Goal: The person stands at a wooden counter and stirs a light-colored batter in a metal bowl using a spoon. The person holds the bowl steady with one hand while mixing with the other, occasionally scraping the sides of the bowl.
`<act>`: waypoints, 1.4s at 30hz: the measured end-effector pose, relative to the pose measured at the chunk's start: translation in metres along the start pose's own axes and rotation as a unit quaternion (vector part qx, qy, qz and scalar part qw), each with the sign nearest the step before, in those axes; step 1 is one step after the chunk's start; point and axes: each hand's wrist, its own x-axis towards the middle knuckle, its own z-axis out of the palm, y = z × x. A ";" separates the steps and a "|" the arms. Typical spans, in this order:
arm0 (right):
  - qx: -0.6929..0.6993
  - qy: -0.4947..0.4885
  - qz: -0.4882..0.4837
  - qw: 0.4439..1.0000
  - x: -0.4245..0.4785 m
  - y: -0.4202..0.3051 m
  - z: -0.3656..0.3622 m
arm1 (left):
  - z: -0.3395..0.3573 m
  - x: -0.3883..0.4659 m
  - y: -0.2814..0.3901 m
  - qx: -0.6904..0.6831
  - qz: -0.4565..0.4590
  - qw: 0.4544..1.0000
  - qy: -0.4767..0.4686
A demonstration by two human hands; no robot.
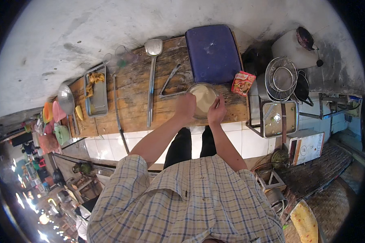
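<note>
Between my hands, near the front edge of the wooden table point(130, 100), is a round bowl of pale, creamy liquid point(204, 97). My left hand point(185, 107) is curled at the bowl's left rim, its fingertips hidden. My right hand point(216, 111) grips the right rim with the thumb up on the edge. Left of the bowl lies a pair of metal tongs point(168, 85), spread in a V. A dark blue plastic container or lid point(214, 54) lies just behind the bowl. To the right, a red Royco seasoning packet point(243, 83) rests near the table's edge.
A long wok spatula point(151, 82) and a thin metal rod point(116, 106) lie further left. Beyond are a metal tray point(101, 104) with fried pieces and a metal skimmer point(66, 98). At right, wire strainers point(280, 78) stand above a tray of liquid point(276, 120).
</note>
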 end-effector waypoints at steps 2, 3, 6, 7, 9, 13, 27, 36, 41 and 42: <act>0.012 -0.025 0.012 1.000 0.000 -0.007 -0.003 | 0.016 0.014 -0.005 -0.008 -0.008 1.000 0.024; 0.014 -0.038 0.020 0.999 0.000 -0.007 -0.006 | 0.027 0.020 -0.006 -0.014 -0.011 0.999 0.032; 0.019 -0.042 0.015 0.999 0.001 -0.006 -0.004 | 0.052 0.036 -0.011 0.033 0.075 0.996 -0.028; 0.021 -0.034 0.006 0.999 0.000 -0.004 -0.003 | 0.056 0.034 -0.010 0.020 0.106 0.994 -0.035; 0.024 -0.014 -0.010 1.000 0.000 0.000 -0.001 | 0.062 0.024 -0.007 -0.005 0.170 0.984 -0.051; -0.017 -0.013 0.005 1.000 -0.002 -0.002 -0.001 | 0.012 -0.010 -0.012 0.054 0.214 0.969 -0.108; 0.020 0.035 -0.017 0.999 -0.009 0.010 0.010 | 0.006 0.037 -0.015 0.176 0.188 0.962 -0.096; 0.003 -0.014 0.062 0.998 -0.007 -0.019 0.001 | -0.015 0.059 -0.006 0.189 0.279 0.939 -0.069; 0.066 0.011 0.095 0.993 -0.008 -0.011 -0.002 | -0.007 0.067 0.005 0.252 0.316 0.913 -0.060; 0.076 0.020 0.113 0.991 -0.010 -0.012 0.002 | -0.007 0.067 0.006 0.278 0.319 0.903 -0.074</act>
